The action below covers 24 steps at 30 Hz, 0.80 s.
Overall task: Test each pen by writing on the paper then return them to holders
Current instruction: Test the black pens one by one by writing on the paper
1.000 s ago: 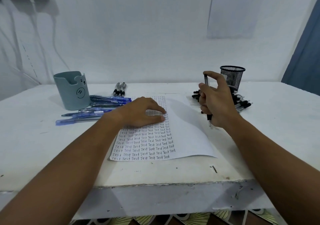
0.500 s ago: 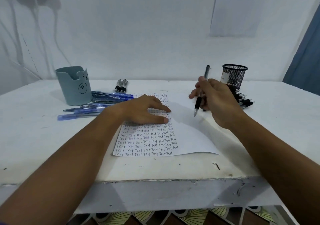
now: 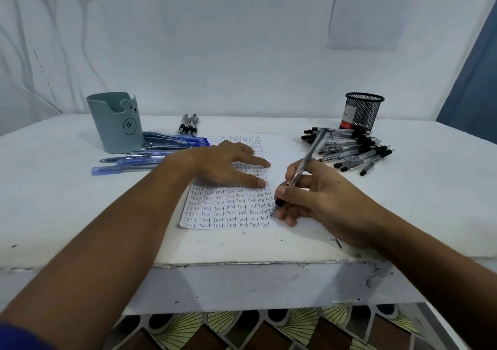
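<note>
White desk, scuffed along its front edge, carries all of the items and stands against a pale wall. Paper, the next largest item, lies flat near the middle of the desk; rows of the handwritten word "Test" fill its left part. Left hand rests palm down on the upper part of the written rows, fingers straight and spread, pressing the sheet to the desk. Right hand lies on the right part of the paper, its thumb and fingers pinching a pen low on the barrel; the tip touches the paper at the end of a lower row, and the barrel tilts up and away to the right. Grey-blue holder, marked with a simple animal face, stands upright at the back left. Black mesh holder stands upright at the back right. Black-capped clear pens lie in a loose heap just in front of the mesh holder. Blue pens lie scattered beside the grey-blue holder, between it and the paper. Three black-gripped pens lie side by side behind the paper.
</note>
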Motion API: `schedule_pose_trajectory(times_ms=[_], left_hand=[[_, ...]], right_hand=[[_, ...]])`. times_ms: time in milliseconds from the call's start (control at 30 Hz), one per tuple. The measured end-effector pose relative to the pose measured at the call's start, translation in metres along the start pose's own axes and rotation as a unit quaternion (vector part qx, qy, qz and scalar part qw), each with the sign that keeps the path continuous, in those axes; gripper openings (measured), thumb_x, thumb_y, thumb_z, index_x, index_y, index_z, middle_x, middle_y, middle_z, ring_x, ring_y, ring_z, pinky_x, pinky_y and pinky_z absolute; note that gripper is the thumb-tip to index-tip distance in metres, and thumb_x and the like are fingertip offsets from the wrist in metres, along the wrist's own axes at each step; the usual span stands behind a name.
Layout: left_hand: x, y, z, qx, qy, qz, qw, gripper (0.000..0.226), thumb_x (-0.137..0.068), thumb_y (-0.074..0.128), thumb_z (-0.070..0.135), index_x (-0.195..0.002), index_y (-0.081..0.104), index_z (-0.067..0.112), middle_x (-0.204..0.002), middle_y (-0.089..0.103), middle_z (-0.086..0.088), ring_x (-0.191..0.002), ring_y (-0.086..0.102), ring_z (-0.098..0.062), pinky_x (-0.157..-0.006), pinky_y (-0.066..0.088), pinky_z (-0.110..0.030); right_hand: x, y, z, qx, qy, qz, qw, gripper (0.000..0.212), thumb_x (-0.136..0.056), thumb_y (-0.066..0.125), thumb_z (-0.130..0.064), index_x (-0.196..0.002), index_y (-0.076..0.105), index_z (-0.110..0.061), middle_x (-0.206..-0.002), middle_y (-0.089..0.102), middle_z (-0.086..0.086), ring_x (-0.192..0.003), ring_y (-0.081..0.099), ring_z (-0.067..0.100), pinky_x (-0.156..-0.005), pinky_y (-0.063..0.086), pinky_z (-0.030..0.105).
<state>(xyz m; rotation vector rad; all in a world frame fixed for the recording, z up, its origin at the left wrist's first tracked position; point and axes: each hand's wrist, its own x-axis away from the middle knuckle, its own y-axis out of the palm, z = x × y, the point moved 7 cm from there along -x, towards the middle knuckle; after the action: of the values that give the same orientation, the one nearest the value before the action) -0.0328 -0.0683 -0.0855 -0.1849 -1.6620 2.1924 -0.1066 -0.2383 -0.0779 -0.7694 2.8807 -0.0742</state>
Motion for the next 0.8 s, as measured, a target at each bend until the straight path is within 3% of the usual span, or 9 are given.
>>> schedule_pose_trajectory(times_ms=[100, 300, 633, 800], left_hand=[[0.0001, -0.0002, -0.0002, 0.002, -0.005, -0.001, 1.0, 0.066, -0.057, 0.048, 0.092, -0.12, 0.034, 0.076, -0.155, 0.02, 0.017, -0.145, 0.01, -0.009, -0.118, 0.012, -0.048], [0.0015, -0.0005, 0.0006, 0.001, -0.011, -0.007, 1.0, 0.066, -0.064, 0.05, 0.085, -0.126, 0.035, 0.071, -0.155, 0.019, 0.018, -0.145, 0.009, -0.008, -0.118, 0.011, -0.046], [0.002, 0.0003, 0.0006, 0.0, -0.012, -0.008, 1.0, 0.067, -0.061, 0.049, 0.088, -0.124, 0.033, 0.073, -0.154, 0.02, 0.019, -0.145, 0.006, -0.006, -0.119, 0.01, -0.048], [0.003, 0.0, 0.0002, 0.001, -0.013, -0.008, 1.0, 0.067, -0.061, 0.049, 0.088, -0.124, 0.034, 0.073, -0.154, 0.02, 0.02, -0.144, 0.006, -0.006, -0.119, 0.011, -0.049]], right_hand=[[0.0045, 0.0007, 0.0002, 0.022, -0.008, -0.005, 1.0, 0.028, -0.086, 0.065, 0.007, -0.099, 0.044, -0.007, -0.083, 0.062, 0.028, -0.068, 0.061, 0.035, -0.063, 0.053, 0.035], [0.0074, 0.0012, -0.0008, 0.026, -0.014, -0.008, 1.0, 0.03, -0.083, 0.065, 0.012, -0.096, 0.045, -0.007, -0.082, 0.062, 0.025, -0.066, 0.06, 0.036, -0.057, 0.05, 0.035], [0.008, 0.0028, -0.0022, 0.085, -0.022, -0.004, 0.996, 0.028, -0.086, 0.065, 0.009, -0.098, 0.044, -0.005, -0.082, 0.064, 0.028, -0.068, 0.061, 0.043, -0.063, 0.053, 0.04], [0.0093, 0.0047, -0.0039, 0.094, -0.013, -0.011, 0.995, 0.028, -0.086, 0.064, 0.01, -0.096, 0.043, -0.006, -0.082, 0.064, 0.03, -0.065, 0.061, 0.034, -0.063, 0.054, 0.038]])
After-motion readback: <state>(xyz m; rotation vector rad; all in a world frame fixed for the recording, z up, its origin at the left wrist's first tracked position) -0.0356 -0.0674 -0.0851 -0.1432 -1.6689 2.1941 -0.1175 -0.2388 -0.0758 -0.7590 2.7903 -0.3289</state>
